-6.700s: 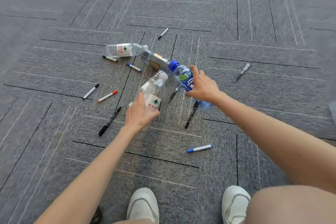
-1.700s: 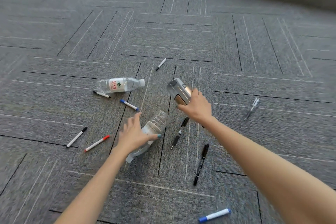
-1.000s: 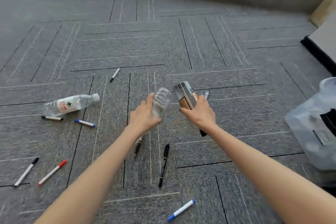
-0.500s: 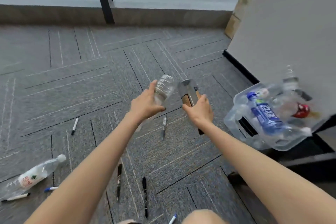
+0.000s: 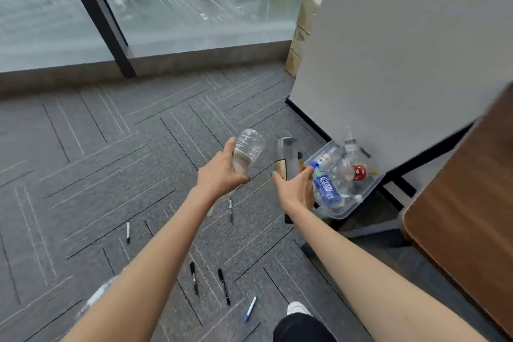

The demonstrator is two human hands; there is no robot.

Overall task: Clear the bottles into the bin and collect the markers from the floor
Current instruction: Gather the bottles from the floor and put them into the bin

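Bin [image 5: 367,191] right of both held bottles; markers [image 5: 223,284] behind on floor.

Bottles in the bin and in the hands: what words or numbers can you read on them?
Blue-labelled bottle in the clear bin: white characters, too blurred to read.
Red-labelled bottle: white marks, unreadable.
Clear bottle beside it: small red mark, unreadable.
Left hand holds a clear bottle: no text visible.
Right hand holds a grey bottle: tan label, no readable text.

Bare forearms; teal nail polish; white shoe [image 5: 298,308].
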